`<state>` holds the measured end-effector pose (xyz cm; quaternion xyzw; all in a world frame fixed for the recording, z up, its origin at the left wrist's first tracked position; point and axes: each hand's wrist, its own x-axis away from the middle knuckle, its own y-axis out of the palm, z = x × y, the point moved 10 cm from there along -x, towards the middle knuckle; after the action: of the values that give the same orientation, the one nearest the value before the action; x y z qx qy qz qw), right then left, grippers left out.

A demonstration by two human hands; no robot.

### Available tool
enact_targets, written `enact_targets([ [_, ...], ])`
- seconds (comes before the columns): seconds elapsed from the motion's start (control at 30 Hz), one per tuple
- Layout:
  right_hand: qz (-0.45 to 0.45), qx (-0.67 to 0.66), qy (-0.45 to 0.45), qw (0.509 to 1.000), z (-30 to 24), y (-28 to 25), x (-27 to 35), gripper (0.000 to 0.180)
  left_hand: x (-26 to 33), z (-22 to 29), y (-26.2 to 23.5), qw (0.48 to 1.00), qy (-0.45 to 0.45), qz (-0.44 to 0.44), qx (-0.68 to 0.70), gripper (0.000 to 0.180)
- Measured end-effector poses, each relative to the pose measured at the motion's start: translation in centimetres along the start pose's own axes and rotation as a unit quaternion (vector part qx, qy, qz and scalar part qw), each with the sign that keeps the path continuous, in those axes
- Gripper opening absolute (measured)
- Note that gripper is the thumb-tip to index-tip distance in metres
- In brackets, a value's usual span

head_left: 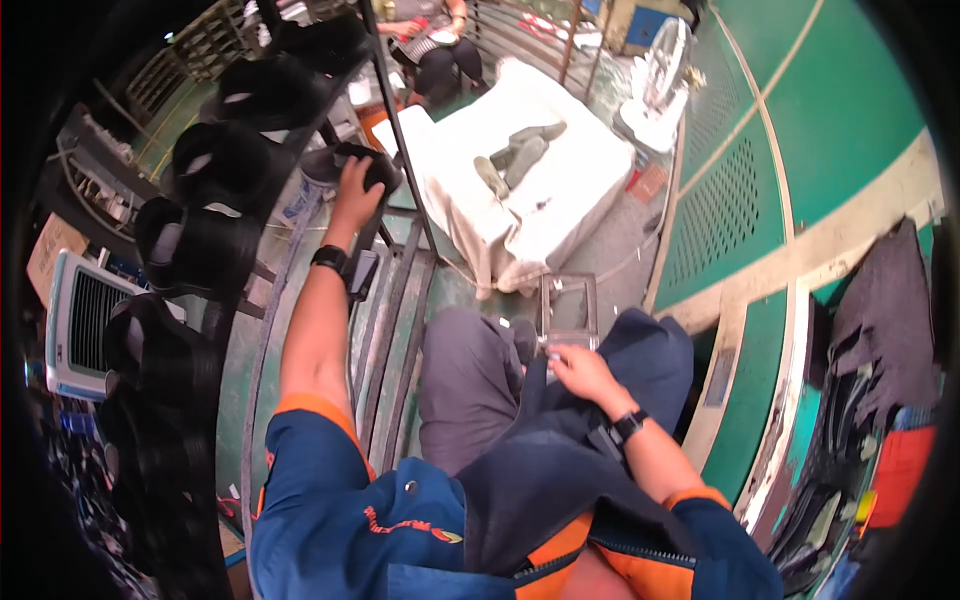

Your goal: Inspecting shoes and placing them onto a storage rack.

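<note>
My left hand (356, 195) reaches far forward and grips a dark shoe (352, 162) at the end of a tall metal rack (300, 140). The rack holds several more black shoes (215, 160) stacked on its shelves to my left. My right hand (578, 368) rests on my lap over dark blue cloth (560, 440), fingers loosely curled, close to a small dark-framed glass panel (569, 307) standing just past my knees. I cannot make out anything held in it. Both wrists wear black bands.
A white-covered table (530, 190) with grey shoe parts (520, 152) stands ahead. A seated person (435, 45) is beyond it. A white fan (662, 85) stands at the right, a white appliance (80, 320) at far left, and cluttered clothes (880, 330) at right.
</note>
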<state>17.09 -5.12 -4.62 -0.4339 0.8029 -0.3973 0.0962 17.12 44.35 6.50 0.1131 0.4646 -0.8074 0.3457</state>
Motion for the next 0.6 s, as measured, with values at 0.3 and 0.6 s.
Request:
enact_targets([
  [0.3,0.102,-0.023,0.073,0.992,2.9,-1.0,1.0,0.030,18.9,16.3,-1.6,0.883,-0.178,-0.136,0.413,0.039],
  [0.6,0.086,-0.026,0.130,0.987,6.3,-1.9,-1.5,0.031,26.1,20.0,-3.5,0.859,-0.278,-0.102,0.417,0.030],
])
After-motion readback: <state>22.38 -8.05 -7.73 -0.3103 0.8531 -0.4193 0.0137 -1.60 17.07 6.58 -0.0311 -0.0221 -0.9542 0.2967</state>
